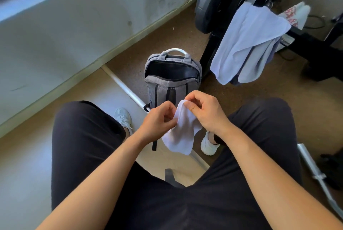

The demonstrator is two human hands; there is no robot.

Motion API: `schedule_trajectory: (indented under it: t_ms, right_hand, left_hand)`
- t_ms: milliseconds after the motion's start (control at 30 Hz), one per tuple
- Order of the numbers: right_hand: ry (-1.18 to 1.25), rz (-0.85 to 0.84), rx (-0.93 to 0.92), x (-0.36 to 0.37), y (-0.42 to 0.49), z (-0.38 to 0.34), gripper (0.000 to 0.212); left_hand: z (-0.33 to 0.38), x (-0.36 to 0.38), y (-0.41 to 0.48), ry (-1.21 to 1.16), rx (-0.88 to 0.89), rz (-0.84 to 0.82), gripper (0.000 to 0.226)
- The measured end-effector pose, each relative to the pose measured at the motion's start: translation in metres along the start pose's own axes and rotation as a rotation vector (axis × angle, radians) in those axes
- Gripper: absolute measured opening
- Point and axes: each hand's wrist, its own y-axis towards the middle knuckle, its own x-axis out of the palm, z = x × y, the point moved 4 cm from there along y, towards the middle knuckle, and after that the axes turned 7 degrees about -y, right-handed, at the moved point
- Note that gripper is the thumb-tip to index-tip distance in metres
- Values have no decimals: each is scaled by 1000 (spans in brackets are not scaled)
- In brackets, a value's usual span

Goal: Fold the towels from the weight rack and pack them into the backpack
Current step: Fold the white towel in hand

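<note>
A small white towel hangs between my knees, bunched at its top. My left hand pinches its left edge and my right hand pinches its top corner. Just beyond my hands a grey backpack stands upright on the floor, its main compartment unzipped and dark inside. To the right a larger pale towel is draped over the black weight rack. A white towel with red print lies further back on the rack.
Black weight plates sit on a bar at the rack's left. A steel barbell lies on the floor behind the backpack, and another bar lies at lower right. My legs and shoes flank the towel. A wall runs along the left.
</note>
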Motion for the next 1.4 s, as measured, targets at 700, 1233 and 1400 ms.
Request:
schedule_trajectory:
  t_ms: [700, 1233, 1400]
  right_hand:
    - [85, 450, 38, -42, -6, 2, 7]
    - [-205, 122, 87, -66, 22, 31, 24]
    - [-283, 83, 67, -47, 29, 37, 11]
  left_hand:
    - [-24, 18, -1, 475, -63, -226, 53]
    - [0, -85, 7, 548, 63, 343, 32]
    - [-6, -106, 20, 759, -69, 280, 33]
